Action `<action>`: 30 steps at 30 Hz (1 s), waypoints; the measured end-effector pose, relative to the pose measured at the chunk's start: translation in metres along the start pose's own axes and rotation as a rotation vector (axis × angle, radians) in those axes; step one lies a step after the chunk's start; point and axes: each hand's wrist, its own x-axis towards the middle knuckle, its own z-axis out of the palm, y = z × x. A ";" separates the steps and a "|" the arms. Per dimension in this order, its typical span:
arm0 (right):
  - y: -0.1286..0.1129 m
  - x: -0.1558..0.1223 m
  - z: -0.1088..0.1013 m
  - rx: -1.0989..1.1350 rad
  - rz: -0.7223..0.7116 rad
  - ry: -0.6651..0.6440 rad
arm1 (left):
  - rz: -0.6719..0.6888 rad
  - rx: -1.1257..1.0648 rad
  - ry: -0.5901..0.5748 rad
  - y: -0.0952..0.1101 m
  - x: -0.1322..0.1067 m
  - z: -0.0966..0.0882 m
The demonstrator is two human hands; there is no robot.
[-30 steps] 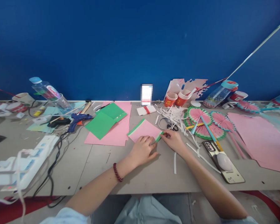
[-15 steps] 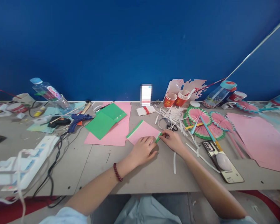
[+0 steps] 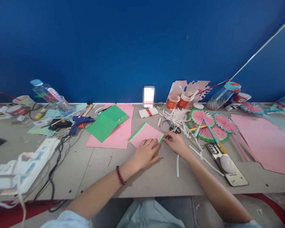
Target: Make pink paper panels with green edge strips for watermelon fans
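Observation:
A pink sheet of paper (image 3: 146,133) with green-and-white strips along two opposite edges lies on the table in front of me. My left hand (image 3: 146,153) rests flat on its near part, fingers stretched out and thumb apart, covering that corner. At the right edge, my right hand (image 3: 174,142) pinches the green paper strip (image 3: 161,139) between thumb and fingers. Just beyond the right hand lie black-handled scissors (image 3: 177,129), partly hidden by paper strips.
Green paper (image 3: 103,126) overlaps pink sheets to the left, beside a blue glue gun (image 3: 79,123) and a power strip (image 3: 39,164). White paper strips (image 3: 175,115), folded paper fans (image 3: 203,120), red paper cups (image 3: 173,101) and a phone (image 3: 237,180) lie rightward.
My left hand has shifted very slightly right, its thumb a little farther out. The right hand keeps its pinch at the green strip.

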 end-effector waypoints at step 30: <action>-0.003 -0.001 0.001 -0.070 0.018 0.013 | -0.030 -0.015 -0.053 0.008 0.002 -0.001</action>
